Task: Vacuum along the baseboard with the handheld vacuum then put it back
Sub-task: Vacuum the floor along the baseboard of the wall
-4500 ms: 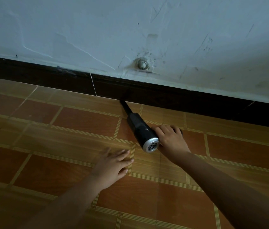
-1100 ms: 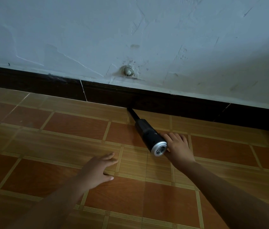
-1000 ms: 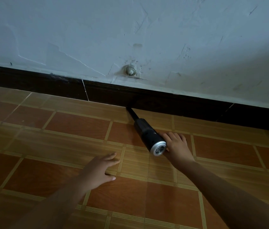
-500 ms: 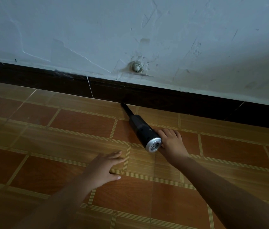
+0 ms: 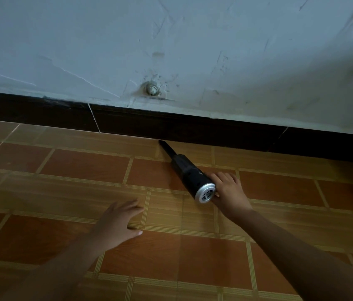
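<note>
The handheld vacuum [image 5: 189, 174] is a black cylinder with a silver vented rear cap and a thin black nozzle. It lies low over the orange floor tiles, its nozzle tip at the foot of the dark baseboard [image 5: 193, 129]. My right hand [image 5: 228, 193] grips the vacuum's rear end from the right side, fingers curled over the body. My left hand [image 5: 117, 224] hovers flat over the tiles to the lower left, fingers straight and spread, holding nothing.
A pale blue, scratched wall [image 5: 171, 51] rises above the baseboard, with a small round metal fitting [image 5: 152, 90] just above it. A white joint line [image 5: 94, 118] crosses the baseboard to the left. Tiled floor [image 5: 62, 181] extends all around.
Over the earlier frames the vacuum's nozzle slid a little to and fro along the baseboard under the metal fitting. My left hand stays spread low over the tiles.
</note>
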`<state>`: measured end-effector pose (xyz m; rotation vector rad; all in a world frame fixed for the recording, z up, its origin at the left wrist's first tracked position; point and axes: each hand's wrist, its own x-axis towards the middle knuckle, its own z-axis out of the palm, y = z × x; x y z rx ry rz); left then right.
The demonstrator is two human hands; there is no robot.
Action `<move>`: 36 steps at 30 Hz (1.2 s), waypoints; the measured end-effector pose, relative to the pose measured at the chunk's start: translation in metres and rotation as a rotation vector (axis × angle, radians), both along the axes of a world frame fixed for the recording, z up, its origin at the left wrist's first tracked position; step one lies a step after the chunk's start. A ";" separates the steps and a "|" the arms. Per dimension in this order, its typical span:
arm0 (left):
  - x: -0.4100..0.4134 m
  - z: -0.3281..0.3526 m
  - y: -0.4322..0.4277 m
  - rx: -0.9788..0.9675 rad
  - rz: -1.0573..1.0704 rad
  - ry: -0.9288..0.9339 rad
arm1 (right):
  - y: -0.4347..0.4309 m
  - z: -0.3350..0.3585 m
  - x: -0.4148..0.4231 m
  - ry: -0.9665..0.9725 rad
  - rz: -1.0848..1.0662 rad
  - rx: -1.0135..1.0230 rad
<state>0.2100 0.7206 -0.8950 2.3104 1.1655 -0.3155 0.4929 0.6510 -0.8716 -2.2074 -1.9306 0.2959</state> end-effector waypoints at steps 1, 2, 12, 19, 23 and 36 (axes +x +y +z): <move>0.003 0.001 0.000 -0.001 0.004 -0.003 | -0.005 0.001 0.004 0.002 -0.012 -0.008; 0.008 0.002 -0.001 -0.003 0.005 -0.014 | -0.010 0.002 0.008 0.008 -0.025 -0.013; 0.082 0.008 -0.012 -0.142 -0.079 -0.143 | -0.056 0.000 0.054 0.059 -0.176 -0.004; 0.133 0.007 -0.017 -0.170 -0.181 -0.073 | -0.071 -0.002 0.073 0.054 -0.201 -0.010; 0.148 -0.002 -0.027 -0.105 -0.187 -0.103 | -0.073 -0.006 0.079 0.057 -0.202 0.010; 0.151 -0.031 -0.056 0.051 -0.275 -0.087 | -0.099 -0.015 0.102 0.105 -0.289 0.041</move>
